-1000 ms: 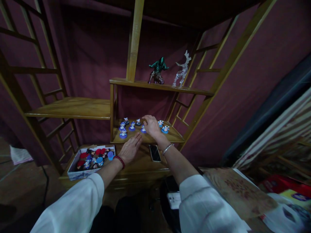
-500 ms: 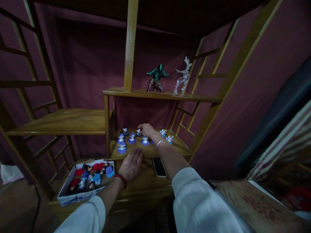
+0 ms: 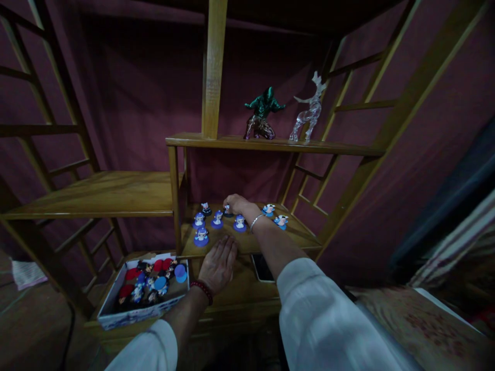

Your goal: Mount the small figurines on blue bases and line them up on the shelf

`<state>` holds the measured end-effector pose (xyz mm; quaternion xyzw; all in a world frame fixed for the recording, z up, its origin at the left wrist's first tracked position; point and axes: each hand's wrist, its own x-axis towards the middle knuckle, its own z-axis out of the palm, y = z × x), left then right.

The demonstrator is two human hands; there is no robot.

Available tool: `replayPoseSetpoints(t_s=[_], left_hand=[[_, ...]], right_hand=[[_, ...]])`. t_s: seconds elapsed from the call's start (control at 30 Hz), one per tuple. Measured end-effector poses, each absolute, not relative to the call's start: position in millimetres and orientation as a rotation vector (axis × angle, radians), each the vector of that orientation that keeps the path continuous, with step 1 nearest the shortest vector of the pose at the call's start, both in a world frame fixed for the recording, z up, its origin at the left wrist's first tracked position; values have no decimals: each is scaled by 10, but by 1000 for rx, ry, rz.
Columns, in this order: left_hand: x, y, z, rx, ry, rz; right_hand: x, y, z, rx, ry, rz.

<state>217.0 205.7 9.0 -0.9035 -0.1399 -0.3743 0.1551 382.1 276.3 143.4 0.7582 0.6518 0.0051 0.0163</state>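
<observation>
The right hand [image 3: 236,202] reaches deep onto the lower shelf [image 3: 297,238], fingers seemingly closed on a small figurine [image 3: 227,209] among others. The left hand [image 3: 218,264] rests flat and open at the shelf's front edge.

7 small blue-based figurines [image 3: 201,237] visible on lower shelf [image 3: 301,238], 2 statues on upper shelf [image 3: 340,149]: 1 green figure [image 3: 263,113], 1 clear deer [image 3: 309,111]; 1 box [image 3: 131,317] of mixed figurines, too jumbled to count; 1 phone [image 3: 262,267]; 2 hands
</observation>
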Motion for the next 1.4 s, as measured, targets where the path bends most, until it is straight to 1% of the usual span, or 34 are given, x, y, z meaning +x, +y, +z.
replayPoseSetpoints(t_s=[0.3,0.87,1.1,1.23,1.4], left_hand=[[2162,2061,94,-2612,-386,-1086],[2163,2065,99,-2567,-371,-1115],[2185,2050,83,-2509,-398,-1152],[2196,2045,70,-2457,-400,-1176],[2178,2047,93,-2417,-389,-1163]], right_hand=[[3808,2824,1447,2382,2032,50],[3703,2846,1463,2400,1988,-13],[3922,2842,1486,2475,2070,-66],[4083,2692,1613,2582,1926,-49],[4251,2502,1651,2581,1832,-1]])
